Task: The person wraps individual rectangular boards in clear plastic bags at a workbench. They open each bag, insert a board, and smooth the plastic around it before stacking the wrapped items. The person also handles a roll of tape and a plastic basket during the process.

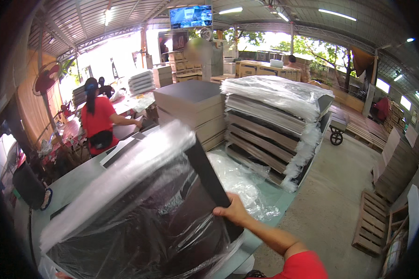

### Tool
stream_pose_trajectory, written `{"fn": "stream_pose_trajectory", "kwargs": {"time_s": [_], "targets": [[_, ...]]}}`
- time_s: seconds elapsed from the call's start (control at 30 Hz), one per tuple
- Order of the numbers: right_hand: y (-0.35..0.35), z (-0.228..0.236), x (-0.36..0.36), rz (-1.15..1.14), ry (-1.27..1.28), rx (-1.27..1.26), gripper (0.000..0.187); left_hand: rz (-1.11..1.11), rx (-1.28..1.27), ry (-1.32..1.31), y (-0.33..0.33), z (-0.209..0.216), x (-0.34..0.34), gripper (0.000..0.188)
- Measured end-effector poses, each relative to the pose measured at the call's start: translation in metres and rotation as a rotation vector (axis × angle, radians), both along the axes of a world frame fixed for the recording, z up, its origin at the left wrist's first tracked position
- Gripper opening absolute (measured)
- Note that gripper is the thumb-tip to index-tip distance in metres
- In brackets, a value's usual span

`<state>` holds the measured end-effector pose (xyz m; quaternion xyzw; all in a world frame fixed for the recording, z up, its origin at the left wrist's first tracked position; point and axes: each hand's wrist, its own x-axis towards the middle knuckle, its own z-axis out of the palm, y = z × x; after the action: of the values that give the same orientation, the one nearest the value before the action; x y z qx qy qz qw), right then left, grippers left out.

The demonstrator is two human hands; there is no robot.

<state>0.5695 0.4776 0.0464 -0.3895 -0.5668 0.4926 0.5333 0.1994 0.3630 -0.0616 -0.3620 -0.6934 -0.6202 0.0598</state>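
A large dark flat board (139, 232) stands tilted in front of me, covered for the most part by a clear plastic bag (111, 186). Its bare dark edge (206, 174) sticks out of the plastic on the right. My right hand (233, 211) is closed on that edge, thumb on the near face, fingers behind it. At the lower left corner of the bag only a sliver of my left hand (63, 275) shows; the plastic and the picture's rim hide its fingers. Crumpled clear plastic (239, 181) lies on the pale green table (74, 186) behind the board.
Beyond the board stand a stack of plastic-wrapped boards (274, 125) and a stack of bare grey boards (188, 100). A person in a red shirt (97, 116) works at the far left. On the right are a wooden pallet (371, 223), leaning panels (395, 162) and a wheeled cart (337, 128).
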Motion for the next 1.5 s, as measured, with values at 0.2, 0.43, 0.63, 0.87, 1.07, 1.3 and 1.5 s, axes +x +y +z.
{"fn": "stream_pose_trajectory", "kwargs": {"time_s": [0.2, 0.43, 0.63, 0.87, 1.07, 1.3, 1.5], "targets": [[-0.009, 0.167, 0.133, -0.420, -0.361, 0.572, 0.068, -0.080, 0.144, -0.028, 0.068, 0.025, 0.073, 0.061], [0.037, 0.354, 0.328, -0.891, -0.589, 1.032, 0.074, -0.258, 0.480, -0.178, 0.170, 0.115, 0.211, 0.067], [0.107, 0.448, 0.468, -0.873, -0.769, 0.848, 0.079, -0.761, 0.550, -0.513, 0.257, 0.298, 0.358, 0.059], [0.248, 0.442, 0.579, -0.857, -0.812, 0.700, 0.067, -0.708, 0.278, -0.495, 0.295, 0.339, 0.483, 0.064], [0.306, 0.426, 0.589, -0.669, -0.860, 0.397, 0.068, -0.952, -0.119, -0.347, 0.374, 0.332, 0.503, 0.074], [0.350, 0.306, 0.632, -0.385, -0.988, -0.021, 0.065, -1.349, -0.276, -0.946, 0.403, 0.298, 0.537, 0.039], [0.343, 0.279, 0.639, -0.396, -0.973, 0.017, 0.061, -1.250, -0.273, -0.946, 0.395, 0.300, 0.533, 0.036]]}}
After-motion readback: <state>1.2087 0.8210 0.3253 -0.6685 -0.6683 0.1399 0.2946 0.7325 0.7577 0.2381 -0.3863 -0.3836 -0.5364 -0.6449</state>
